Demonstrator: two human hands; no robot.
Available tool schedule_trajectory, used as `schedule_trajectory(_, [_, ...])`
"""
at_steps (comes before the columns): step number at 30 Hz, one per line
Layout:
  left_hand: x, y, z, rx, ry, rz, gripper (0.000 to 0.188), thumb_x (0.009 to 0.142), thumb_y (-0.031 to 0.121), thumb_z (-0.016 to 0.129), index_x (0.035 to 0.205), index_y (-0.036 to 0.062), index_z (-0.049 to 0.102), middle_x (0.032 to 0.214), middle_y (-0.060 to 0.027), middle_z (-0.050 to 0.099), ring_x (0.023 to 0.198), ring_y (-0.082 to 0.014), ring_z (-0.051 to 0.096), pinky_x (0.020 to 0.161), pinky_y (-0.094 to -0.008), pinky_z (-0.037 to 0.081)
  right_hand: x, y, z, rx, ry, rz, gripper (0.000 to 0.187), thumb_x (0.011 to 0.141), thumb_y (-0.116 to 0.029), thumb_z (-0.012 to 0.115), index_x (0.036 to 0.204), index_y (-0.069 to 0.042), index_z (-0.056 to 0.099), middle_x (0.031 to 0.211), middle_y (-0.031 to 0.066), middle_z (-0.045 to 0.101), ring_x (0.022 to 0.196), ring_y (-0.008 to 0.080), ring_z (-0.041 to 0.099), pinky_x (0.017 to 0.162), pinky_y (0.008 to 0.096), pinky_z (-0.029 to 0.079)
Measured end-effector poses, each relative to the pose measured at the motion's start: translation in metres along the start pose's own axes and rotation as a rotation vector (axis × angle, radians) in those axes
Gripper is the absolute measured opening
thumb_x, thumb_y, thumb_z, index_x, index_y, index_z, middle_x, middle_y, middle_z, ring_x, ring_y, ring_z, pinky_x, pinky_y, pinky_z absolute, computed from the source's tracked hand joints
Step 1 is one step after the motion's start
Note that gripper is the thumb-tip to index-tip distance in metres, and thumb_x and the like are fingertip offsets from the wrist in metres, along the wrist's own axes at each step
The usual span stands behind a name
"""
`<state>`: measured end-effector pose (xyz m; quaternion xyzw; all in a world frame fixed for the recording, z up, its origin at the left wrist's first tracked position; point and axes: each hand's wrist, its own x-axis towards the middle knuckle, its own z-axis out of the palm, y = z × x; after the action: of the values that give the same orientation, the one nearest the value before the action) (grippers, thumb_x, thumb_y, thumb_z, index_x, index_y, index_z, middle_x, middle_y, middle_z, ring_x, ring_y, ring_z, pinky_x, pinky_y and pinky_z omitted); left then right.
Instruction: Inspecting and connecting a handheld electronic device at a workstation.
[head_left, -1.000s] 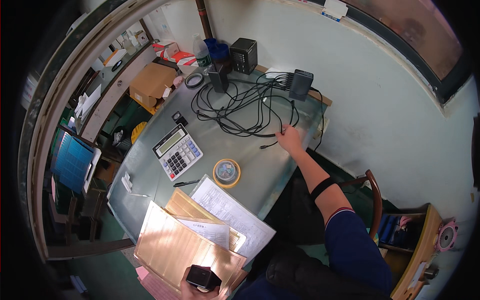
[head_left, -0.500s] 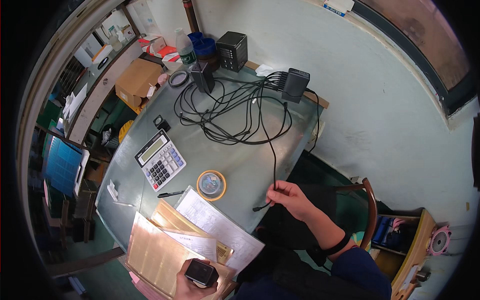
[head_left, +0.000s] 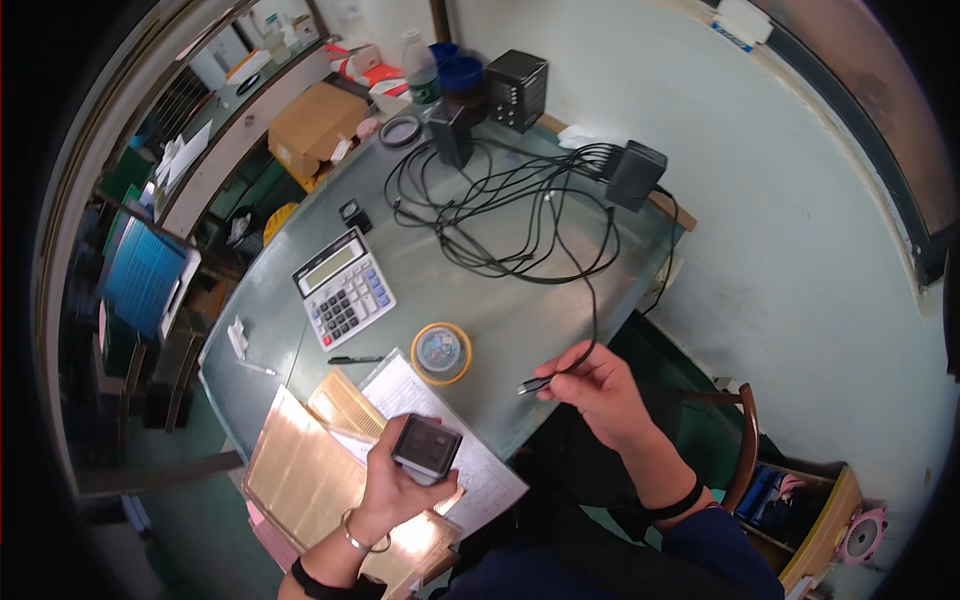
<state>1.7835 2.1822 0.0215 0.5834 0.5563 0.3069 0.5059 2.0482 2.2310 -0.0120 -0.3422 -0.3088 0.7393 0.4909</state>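
Note:
My left hand [head_left: 388, 492] grips a small black boxy device [head_left: 427, 447] with a grey rim, raised over the papers. My right hand [head_left: 608, 408] pinches a black cable [head_left: 594, 318] close to its end, and the small metal-tipped plug [head_left: 534, 385] points left toward the device, apart from it. From there the cable runs up to a tangle of black cables [head_left: 490, 255] on the glass-topped table [head_left: 420, 285]. Several of these cables lead into a black multi-port charger block [head_left: 636, 175] at the far right.
A calculator [head_left: 344, 290], a pen [head_left: 354, 360] and a round yellow-rimmed container [head_left: 441, 352] lie mid-table. Printed sheets [head_left: 480, 480] and gold-toned folders [head_left: 310, 475] cover the near side. A bottle [head_left: 420, 72] and black boxes [head_left: 516, 90] stand at the back; a chair [head_left: 748, 440] is at right.
My left hand has lifted the device up and to the right, closer to the cable end. My right hand has turned the plug, which now points left with its metal tip showing.

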Motion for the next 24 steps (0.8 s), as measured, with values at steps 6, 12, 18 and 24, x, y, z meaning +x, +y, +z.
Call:
schedule_trajectory(6, [0.034, -0.002, 0.018, -0.053, 0.027, 0.041, 0.056, 0.063, 0.001, 0.076, 0.111, 0.0009, 0.048, 0.098, -0.0047, 0.056, 0.092, -0.0100, 0.057, 0.081, -0.0242, 0.047, 0.004, -0.019, 0.010, 0.067, 0.039, -0.109, 0.013, 0.087, -0.001, 0.059, 0.100, -0.002, 0.055, 0.100, 0.0120, 0.063, 0.087, 0.0166, 0.062, 0.081, 0.0315, 0.052])
schedule_trajectory(12, [0.042, -0.002, 0.025, -0.070, 0.048, 0.079, 0.059, 0.062, 0.000, 0.076, 0.114, 0.0009, 0.047, 0.101, -0.0052, 0.056, 0.091, -0.0104, 0.056, 0.082, -0.0242, 0.046, 0.015, -0.018, 0.021, 0.060, 0.017, -0.144, 0.014, 0.087, -0.002, 0.060, 0.100, -0.001, 0.055, 0.100, 0.0115, 0.061, 0.091, 0.0158, 0.060, 0.081, 0.0307, 0.051])
schedule_trajectory(18, [0.047, 0.007, 0.030, -0.030, 0.060, 0.150, 0.061, 0.062, -0.001, 0.075, 0.116, 0.0013, 0.046, 0.101, -0.0055, 0.055, 0.090, -0.0109, 0.056, 0.081, -0.0244, 0.046, 0.019, -0.016, 0.025, 0.051, 0.024, -0.143, 0.018, 0.084, 0.001, 0.062, 0.100, 0.000, 0.055, 0.098, 0.0115, 0.062, 0.090, 0.0135, 0.059, 0.081, 0.0281, 0.050])
schedule_trajectory(24, [0.052, 0.005, 0.031, -0.036, 0.085, 0.148, 0.061, 0.063, -0.001, 0.075, 0.117, 0.0014, 0.045, 0.093, -0.0035, 0.055, 0.084, -0.0095, 0.056, 0.076, -0.0234, 0.046, 0.024, -0.012, 0.029, 0.012, 0.002, -0.144, 0.018, 0.084, 0.001, 0.062, 0.100, 0.000, 0.055, 0.097, 0.0118, 0.064, 0.087, 0.0129, 0.061, 0.080, 0.0253, 0.049])
